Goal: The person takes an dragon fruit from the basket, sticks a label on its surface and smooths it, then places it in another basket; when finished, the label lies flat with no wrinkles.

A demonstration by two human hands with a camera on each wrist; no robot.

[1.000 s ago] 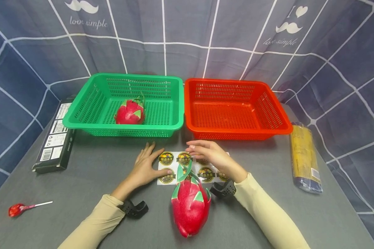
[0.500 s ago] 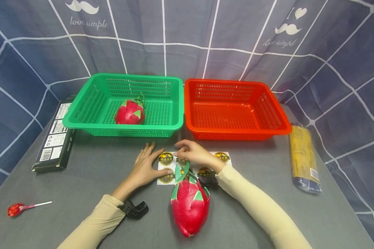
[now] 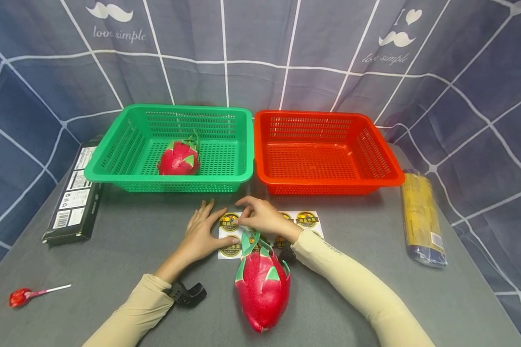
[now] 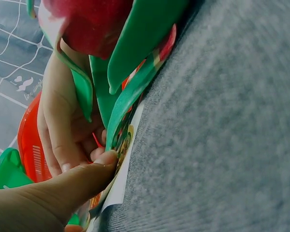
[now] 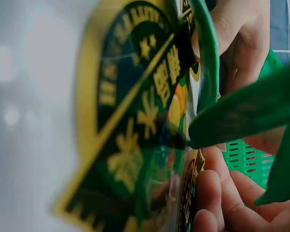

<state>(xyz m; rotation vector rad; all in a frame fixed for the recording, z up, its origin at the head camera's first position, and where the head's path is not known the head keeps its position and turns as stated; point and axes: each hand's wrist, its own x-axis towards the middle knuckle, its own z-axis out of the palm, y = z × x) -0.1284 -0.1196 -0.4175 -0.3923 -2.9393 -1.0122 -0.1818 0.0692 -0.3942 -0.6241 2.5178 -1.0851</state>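
Note:
A white sheet of round black-and-gold fruit stickers [image 3: 307,220] lies on the grey table. My left hand [image 3: 200,237] rests at its left edge with fingers spread, the thumb [image 4: 94,171] touching the sheet. Over the upper left stickers is my right hand [image 3: 264,218], its fingers [image 5: 209,191] bent and their tips right at a sticker. Whether they pinch the sticker, I cannot tell. Close in front lies a red dragon fruit [image 3: 262,291] with green leafy scales, which overlap the sheet in the head view and partly hide both hands' work in the wrist views.
Behind the hands stand a green basket [image 3: 169,179] with another dragon fruit [image 3: 179,158] inside and a red basket [image 3: 330,183]. A black box [image 3: 75,200] and a red lollipop [image 3: 20,297] lie left. A yellow plastic-wrapped pack [image 3: 422,217] lies right.
My right hand has moved left across the sticker sheet toward my left hand, and its fingers have bent. My left hand stays in place. The head view has shifted slightly.

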